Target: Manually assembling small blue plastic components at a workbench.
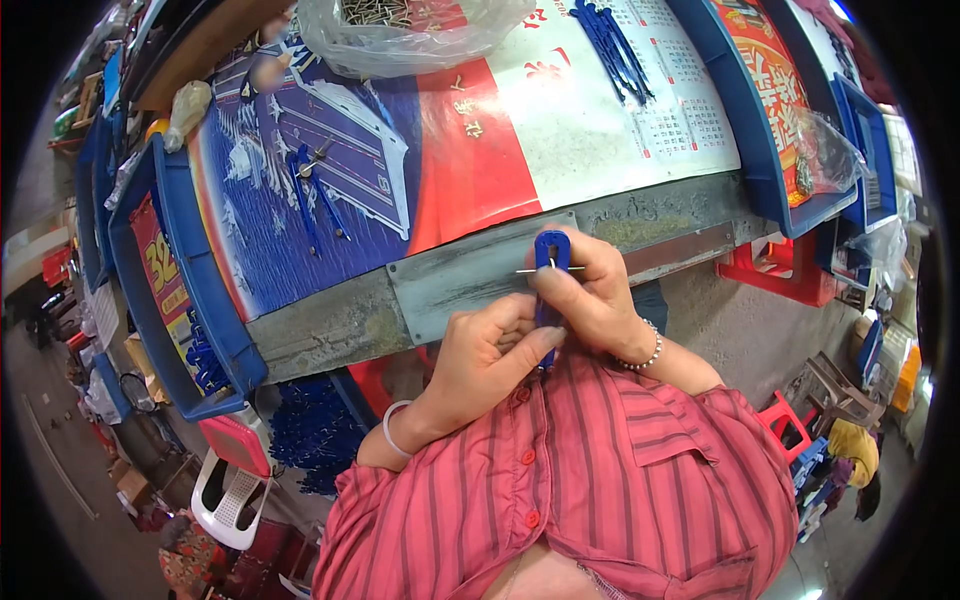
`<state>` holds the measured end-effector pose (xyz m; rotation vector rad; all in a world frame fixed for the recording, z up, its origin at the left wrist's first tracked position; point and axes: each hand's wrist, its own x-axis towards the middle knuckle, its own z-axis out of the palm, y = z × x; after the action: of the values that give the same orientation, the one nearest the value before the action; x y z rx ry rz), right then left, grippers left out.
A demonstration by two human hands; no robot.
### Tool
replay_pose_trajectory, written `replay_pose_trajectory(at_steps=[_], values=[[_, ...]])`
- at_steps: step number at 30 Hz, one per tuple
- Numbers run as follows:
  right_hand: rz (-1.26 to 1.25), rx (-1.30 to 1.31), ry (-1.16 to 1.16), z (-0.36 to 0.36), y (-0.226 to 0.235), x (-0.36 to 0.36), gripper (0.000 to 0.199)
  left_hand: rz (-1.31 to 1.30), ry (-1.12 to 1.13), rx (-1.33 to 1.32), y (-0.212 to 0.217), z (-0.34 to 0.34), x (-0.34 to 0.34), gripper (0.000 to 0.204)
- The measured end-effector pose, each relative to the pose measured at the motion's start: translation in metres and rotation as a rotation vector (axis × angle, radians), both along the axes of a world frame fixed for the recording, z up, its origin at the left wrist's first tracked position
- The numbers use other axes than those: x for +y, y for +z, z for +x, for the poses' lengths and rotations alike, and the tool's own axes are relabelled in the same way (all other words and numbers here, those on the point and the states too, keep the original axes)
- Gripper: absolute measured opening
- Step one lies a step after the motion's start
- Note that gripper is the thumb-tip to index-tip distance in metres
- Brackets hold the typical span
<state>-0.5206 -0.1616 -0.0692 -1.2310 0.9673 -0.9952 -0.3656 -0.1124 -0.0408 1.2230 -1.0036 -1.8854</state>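
Observation:
Close to the table's front edge, both hands are closed on one narrow blue slotted tool part [548, 240], held roughly upright. My right hand [597, 295] grips its upper part, thumb pressed over the front. A thin metal pin [525, 271] sticks out sideways at that thumb, and a bright metal bit shows in the slot. Lower down, my left hand [490, 345] has curled fingers and its thumb against the lower part, whose end points toward my shirt. What lies inside the left fingers is partly hidden. Farther left on the table lie blue parts with metal pieces [312, 195].
A clear plastic bag [420, 50] of metal pins sits at the back. Several blue parts [612, 50] lie back right. Blue trays stand at the left [240, 350] and right [755, 150]. Below the table are a blue heap [315, 430] and a red stool [790, 275].

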Motion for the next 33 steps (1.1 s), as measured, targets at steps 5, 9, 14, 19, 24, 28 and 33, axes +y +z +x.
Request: replay_pose_trajectory(at_steps=[5,9,14,19,24,28,33], values=[[-0.079,-0.094,-0.154,0.016,0.003,0.002,0.019,-0.006,0.045,0.034,0.000,-0.002,-0.003,0.014],[0.001,0.126,0.214,-0.011,-0.002,-0.003,0.017,0.015,0.011,0.042,0.001,-0.001,-0.004,0.013],[-0.036,-0.092,-0.244,0.023,0.003,0.002,0.016,0.060,0.007,0.055,-0.003,-0.001,-0.005,0.014],[0.232,0.215,0.404,-0.020,0.004,-0.011,0.022,0.180,0.018,0.173,0.000,0.000,-0.006,0.014],[0.398,-0.215,0.226,-0.017,0.011,0.001,0.030,0.106,0.050,0.094,-0.004,0.004,-0.005,0.012],[0.454,-0.186,0.257,-0.020,0.017,0.009,0.030,0.082,-0.026,0.012,-0.004,0.009,-0.007,0.014],[0.431,-0.148,0.305,-0.026,0.011,0.013,0.034,0.018,0.144,-0.003,0.000,0.004,-0.012,0.018]])
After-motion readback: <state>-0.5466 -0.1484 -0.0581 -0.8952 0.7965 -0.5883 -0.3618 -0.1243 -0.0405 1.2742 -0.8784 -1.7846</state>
